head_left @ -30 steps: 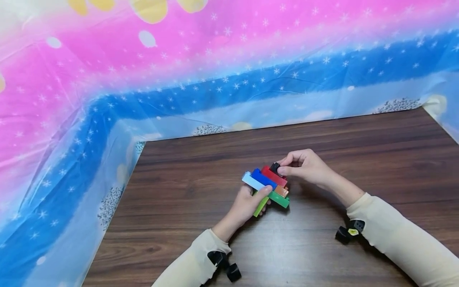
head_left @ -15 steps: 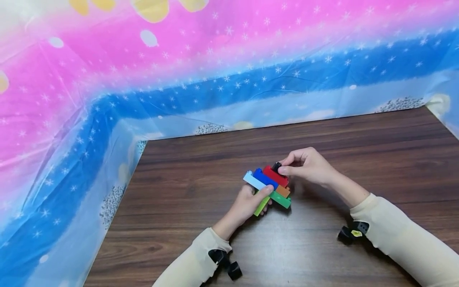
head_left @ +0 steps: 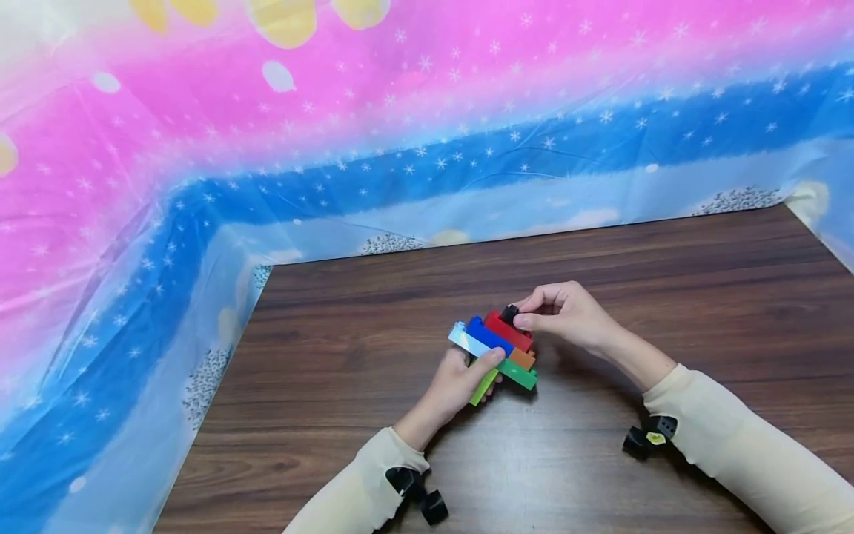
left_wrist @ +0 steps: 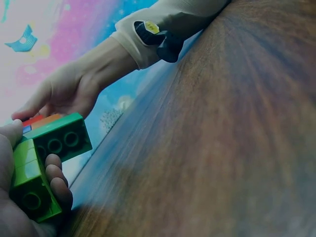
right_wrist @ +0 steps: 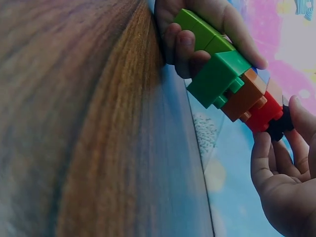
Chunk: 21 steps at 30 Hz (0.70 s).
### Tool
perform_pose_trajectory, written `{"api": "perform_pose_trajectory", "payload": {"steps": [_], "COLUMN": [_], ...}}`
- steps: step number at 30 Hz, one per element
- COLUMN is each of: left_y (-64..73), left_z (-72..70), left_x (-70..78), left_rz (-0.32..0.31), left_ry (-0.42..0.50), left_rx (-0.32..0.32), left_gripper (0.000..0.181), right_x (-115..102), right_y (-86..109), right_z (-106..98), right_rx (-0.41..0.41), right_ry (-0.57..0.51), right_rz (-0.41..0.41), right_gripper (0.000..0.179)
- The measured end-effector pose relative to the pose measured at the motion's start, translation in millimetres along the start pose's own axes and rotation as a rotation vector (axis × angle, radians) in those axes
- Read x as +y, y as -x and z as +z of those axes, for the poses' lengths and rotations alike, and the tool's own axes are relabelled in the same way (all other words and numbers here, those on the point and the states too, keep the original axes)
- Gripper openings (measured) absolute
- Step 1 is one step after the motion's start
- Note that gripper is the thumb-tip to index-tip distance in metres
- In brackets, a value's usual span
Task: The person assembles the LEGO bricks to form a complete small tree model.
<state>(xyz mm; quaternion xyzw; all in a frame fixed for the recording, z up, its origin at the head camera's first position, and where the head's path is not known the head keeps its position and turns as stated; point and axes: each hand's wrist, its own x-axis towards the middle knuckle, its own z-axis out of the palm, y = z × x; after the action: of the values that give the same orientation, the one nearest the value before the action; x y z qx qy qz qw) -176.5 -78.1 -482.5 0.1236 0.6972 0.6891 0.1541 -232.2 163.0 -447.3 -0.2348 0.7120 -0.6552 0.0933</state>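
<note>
Just above the table, my left hand (head_left: 457, 382) grips a structure of joined toy building bricks, its thumb lying across the front. A lime green brick (head_left: 483, 387) forms the lower stem. Above it are a green brick (head_left: 519, 375) and a light blue brick (head_left: 467, 340). An orange brick (head_left: 523, 359) and a blue brick (head_left: 489, 336) come after, then a red brick (head_left: 507, 331). My right hand (head_left: 577, 319) pinches a small black brick (right_wrist: 280, 123) between thumb and fingers at the red brick's upper side. The black brick touches the red one; whether they are pressed fully together I cannot tell.
Dark wood-grain table (head_left: 320, 386) spreads under both hands. Beyond its back and left edges hangs a pink and blue patterned cloth (head_left: 414, 133). Black camera mounts sit on both sleeves, the left one (head_left: 416, 493) close to the tabletop.
Both hands keep their holds on the bricks. The scene has only shifted slightly in the head view, and the black brick's tilt looks a little different.
</note>
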Motion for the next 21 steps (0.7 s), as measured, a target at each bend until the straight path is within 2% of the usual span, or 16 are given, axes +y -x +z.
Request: {"api": "perform_pose_trajectory", "payload": {"steps": [7, 11, 16, 19, 21], "left_y": [0.1, -3.4, -2.8, -0.9, -1.4], "left_z": [0.5, 2.4, 5.5, 3.9, 1.7], "left_x": [0.3, 0.9, 0.3, -0.4, -0.3], "left_rz": [0.008, 0.016, -0.008, -0.015, -0.004], "left_ry": [0.024, 0.052, 0.147, 0.198, 0.228], "left_rx": [0.019, 0.03, -0.011, -0.027, -0.023], "left_gripper": [0.045, 0.043, 0.041, 0.039, 0.039], "right_x": [0.1, -3.7, -9.3, -9.2, -6.0], "right_y": [-0.1, -1.7, 3.3, 8.8, 13.9], "right_z": [1.4, 1.1, -2.0, -4.6, -7.1], "right_rx": [-0.018, 0.009, 0.026, -0.031, -0.097], "right_ry": [-0.007, 0.035, 0.113, 0.114, 0.111], "right_rz": [-0.021, -0.033, -0.036, -0.011, 0.028], "right_gripper": [0.007, 0.011, 0.042, 0.062, 0.067]}}
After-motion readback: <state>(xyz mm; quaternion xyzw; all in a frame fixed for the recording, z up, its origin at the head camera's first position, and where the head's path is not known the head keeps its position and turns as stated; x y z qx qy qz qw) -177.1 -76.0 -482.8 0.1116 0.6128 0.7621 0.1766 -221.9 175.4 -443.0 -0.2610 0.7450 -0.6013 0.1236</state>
